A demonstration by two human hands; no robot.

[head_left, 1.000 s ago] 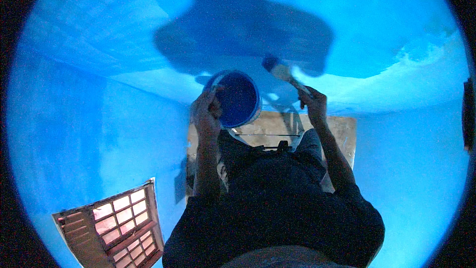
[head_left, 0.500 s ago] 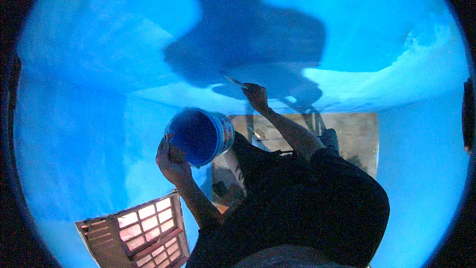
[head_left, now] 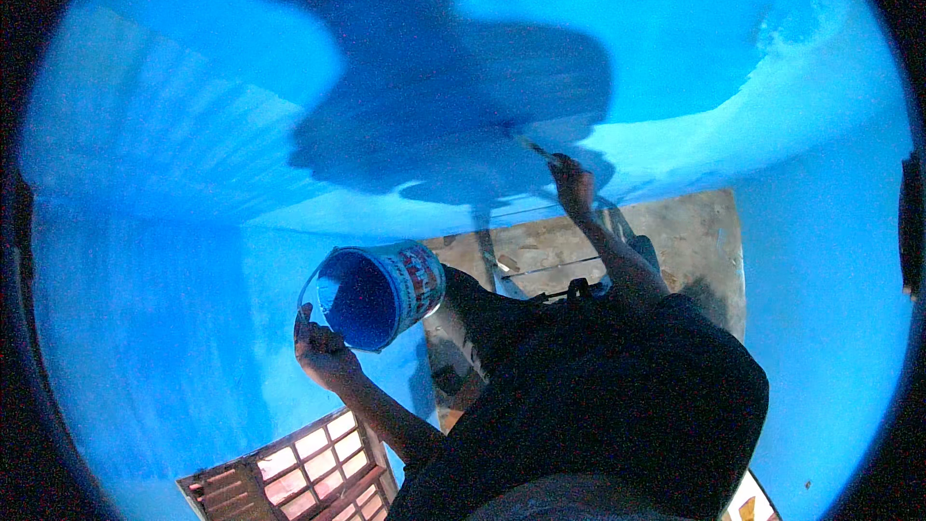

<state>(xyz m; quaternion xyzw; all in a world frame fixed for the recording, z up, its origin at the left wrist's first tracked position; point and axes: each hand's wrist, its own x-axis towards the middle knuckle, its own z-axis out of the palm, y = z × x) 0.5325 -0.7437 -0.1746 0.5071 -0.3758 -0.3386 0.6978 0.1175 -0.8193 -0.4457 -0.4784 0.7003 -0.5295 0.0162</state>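
My left hand is closed on the wire handle of a paint bucket, which hangs tilted with its mouth facing left. The inside of the bucket is dark blue, and its outer side carries a printed label. In my right hand is a paintbrush, held by the handle. The bristles are at the blue wall, inside the dark shadow that my body casts there. Fresh deeper blue covers the upper part of this wall, and a paler band runs along its lower part.
Below me is a grey-brown floor with ladder-like rails beside my legs. A barred window with a brown shutter is at the lower left. Pale blue walls stand on both sides.
My right hand and the paintbrush have moved right along the wall. The bucket has shifted slightly left and turned, showing more of its label. The shadow has moved left.
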